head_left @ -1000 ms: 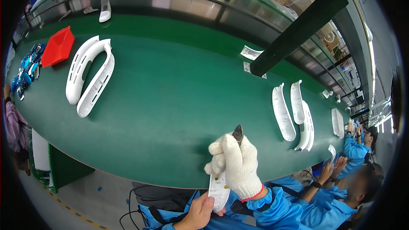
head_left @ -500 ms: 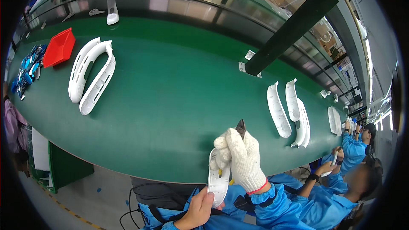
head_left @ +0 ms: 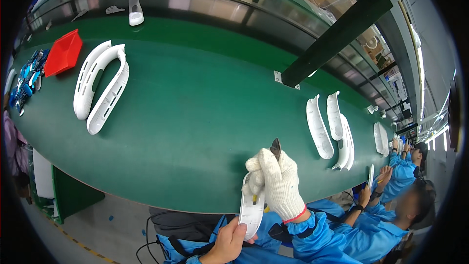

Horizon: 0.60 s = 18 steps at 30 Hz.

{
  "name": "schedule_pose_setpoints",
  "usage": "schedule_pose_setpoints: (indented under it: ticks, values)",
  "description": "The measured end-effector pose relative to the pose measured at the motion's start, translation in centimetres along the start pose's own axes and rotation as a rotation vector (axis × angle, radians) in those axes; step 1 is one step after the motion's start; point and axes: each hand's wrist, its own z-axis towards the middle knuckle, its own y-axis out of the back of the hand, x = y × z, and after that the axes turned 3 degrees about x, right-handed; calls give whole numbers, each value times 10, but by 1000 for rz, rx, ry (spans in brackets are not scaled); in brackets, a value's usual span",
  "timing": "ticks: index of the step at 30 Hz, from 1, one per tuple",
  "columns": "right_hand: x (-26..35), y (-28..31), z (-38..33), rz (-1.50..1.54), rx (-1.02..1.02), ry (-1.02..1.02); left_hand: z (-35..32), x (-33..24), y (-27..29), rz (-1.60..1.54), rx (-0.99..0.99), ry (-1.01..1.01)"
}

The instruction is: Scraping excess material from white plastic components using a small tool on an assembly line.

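At the table's near edge, my bare left hand (head_left: 229, 239) grips the lower end of a long white plastic shell (head_left: 251, 215) with rounded ends. My right hand (head_left: 279, 181) wears a white knitted glove with a red cuff edge. It is closed round a pair of pliers, whose dark pointed jaws (head_left: 276, 148) stick out above the fist. Bits of yellow handle show below the glove. The gloved fingers lie over the shell's upper end and hide part of it. The jaws point away from the shell.
Two curved white shells (head_left: 108, 88) lie at left on the green table (head_left: 195, 117), near a red bin (head_left: 63, 53) and a pile of blue pieces (head_left: 28, 80). Several white shells (head_left: 320, 129) lie at right, below a dark green post (head_left: 337, 36). A co-worker (head_left: 361, 225) sits at right.
My hands keep nearly the same pose on the shell and pliers. The view has shifted slightly. The co-worker's hands have shifted, and the white part by them now stands more upright.
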Motion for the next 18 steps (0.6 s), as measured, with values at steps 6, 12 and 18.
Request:
schedule_pose_setpoints:
  ticks: [6,12,18]
  values:
    - [2,-7,2,-4,-99,25,0,-12,1,-33,36,40]
    - [4,-5,3,43,-48,-16,0,-4,1,-64,39,30]
    - [0,-4,0,19,-78,38,-1,1,-1,-54,12,5]
